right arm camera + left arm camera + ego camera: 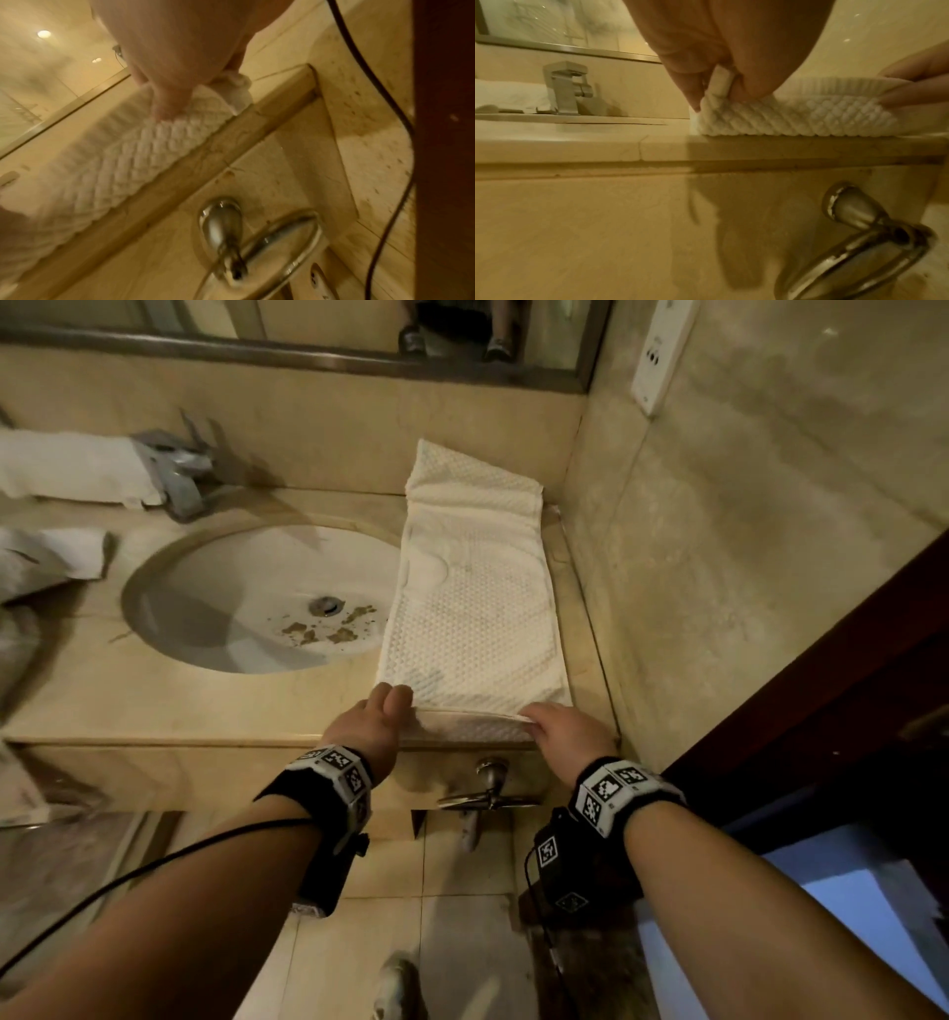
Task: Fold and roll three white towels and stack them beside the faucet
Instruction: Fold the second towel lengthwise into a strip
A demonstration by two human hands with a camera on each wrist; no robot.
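A white waffle-textured towel (475, 608) lies folded in a long strip on the counter right of the sink, its far end running up the back wall. My left hand (382, 716) pinches the near left corner (718, 95), which is curled over into a small roll. At the near right corner my right hand (560, 729) grips the towel's edge (231, 95). The rolled near edge (795, 113) sits at the counter's front lip. A rolled white towel (72, 464) lies beside the faucet (177, 469) at the far left.
The round sink (257, 598) with brown stains takes up the counter's middle. Crumpled white cloth (46, 557) lies at the left edge. A chrome towel ring (488, 793) hangs under the counter front. The tiled wall and a dark door frame (821, 711) close in the right.
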